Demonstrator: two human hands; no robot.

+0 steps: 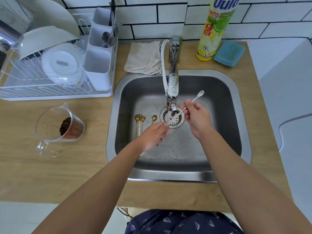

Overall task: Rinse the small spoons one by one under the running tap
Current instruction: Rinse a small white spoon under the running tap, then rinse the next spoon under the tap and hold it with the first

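A long white small spoon (195, 98) slants across the sink (224, 92) just under the tap nozzle (173, 108), bowl end up and to the right. My right hand (197, 119) pinches its handle near the middle. My left hand (152, 137) has its fingertips closed on the lower end, above the drain strainer (179, 121). Several gold small spoons (141, 121) lie side by side on the sink floor, left of the drain. I cannot make out a water stream below the nozzle.
A dish rack (55, 92) with bowls and a white cutlery holder (99, 68) stands at the left. A measuring cup (59, 127) with dark grounds sits on the wooden counter. Behind the sink are a folded cloth (143, 58), a detergent bottle (212, 31) and a blue sponge (229, 53).
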